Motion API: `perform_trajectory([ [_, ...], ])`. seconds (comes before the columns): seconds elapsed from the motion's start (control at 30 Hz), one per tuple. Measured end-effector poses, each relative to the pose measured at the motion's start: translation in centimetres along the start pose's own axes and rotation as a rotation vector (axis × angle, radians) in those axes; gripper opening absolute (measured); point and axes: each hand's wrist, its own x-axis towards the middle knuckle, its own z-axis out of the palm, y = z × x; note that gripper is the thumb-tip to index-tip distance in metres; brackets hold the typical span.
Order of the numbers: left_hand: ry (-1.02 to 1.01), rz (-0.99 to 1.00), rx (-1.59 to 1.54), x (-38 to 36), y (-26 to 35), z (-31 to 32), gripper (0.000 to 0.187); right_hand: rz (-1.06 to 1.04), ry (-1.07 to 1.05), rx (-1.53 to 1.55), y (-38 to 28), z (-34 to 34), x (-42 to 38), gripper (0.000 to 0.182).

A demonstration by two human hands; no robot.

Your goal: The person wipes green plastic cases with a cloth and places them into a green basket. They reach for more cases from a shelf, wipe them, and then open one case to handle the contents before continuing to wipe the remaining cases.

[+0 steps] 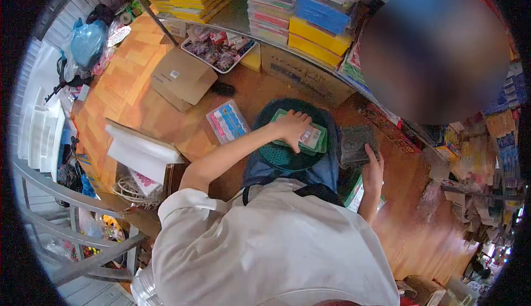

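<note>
A dark green perforated basket [276,158] sits on the person's lap. Inside it lies a green plastic case with a pale label [311,137]. My left hand [293,128] rests over this case, fingers bent across its top and gripping it. To the right of the lap, my right hand [373,172] holds the edge of a dark grey cloth [357,143] with its fingertips. Part of the right hand's grip is hidden. Below that hand, a green-edged white pack [355,195] shows beside the leg.
On the wooden floor are a blue-and-white pack [228,121], a brown cardboard box [184,78] and a white tray of small packets [220,51]. Stacked yellow and blue cases [321,29] stand on the shelf ahead. A metal railing [66,192] curves at left. Another person appears blurred at upper right.
</note>
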Motion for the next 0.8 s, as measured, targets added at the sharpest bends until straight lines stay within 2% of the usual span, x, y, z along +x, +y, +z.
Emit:
perform_trajectory([
  [0.13,0.043,-0.003,0.144,0.1,0.1,1.8,0.11,0.017,-0.001,0.008,0.3,0.1,0.2,0.047],
  [0.23,0.069,0.049,0.128,-0.5,0.0,2.5,0.11,0.094,-0.002,0.001,1.0,-0.5,1.3,0.051],
  [0.3,0.101,0.122,0.17,-1.1,0.5,2.9,0.11,0.075,-0.024,-0.002,0.7,0.6,0.9,0.051],
  [0.37,0.108,0.065,0.174,-1.8,1.2,3.1,0.11,0.055,-0.043,0.002,0.8,1.7,0.8,0.051],
  [0.43,0.091,-0.024,0.2,-1.9,1.8,3.5,0.111,0.061,0.039,-0.056,1.1,2.2,0.6,0.035],
  [0.47,0.089,-0.022,0.193,-1.8,2.0,3.5,0.111,0.065,0.044,-0.061,1.0,2.4,0.3,0.035],
  [0.53,0.06,-0.063,0.229,-1.4,1.9,3.2,0.112,0.091,0.024,-0.022,0.1,3.0,0.0,0.057],
  [0.67,0.16,-0.084,0.161,0.3,-0.5,3.0,0.11,0.066,-0.052,-0.011,0.5,1.3,0.4,0.063],
  [0.73,0.183,-0.166,0.193,0.8,-1.2,2.3,0.107,0.068,0.043,-0.003,0.8,1.3,0.2,0.058],
  [0.77,0.212,-0.14,0.177,0.8,-1.4,2.4,0.107,0.064,0.054,0.002,1.0,0.8,0.6,0.058],
  [0.8,0.21,-0.128,0.179,1.0,-1.6,2.5,0.107,0.045,0.034,-0.071,1.3,0.2,1.0,0.045],
])
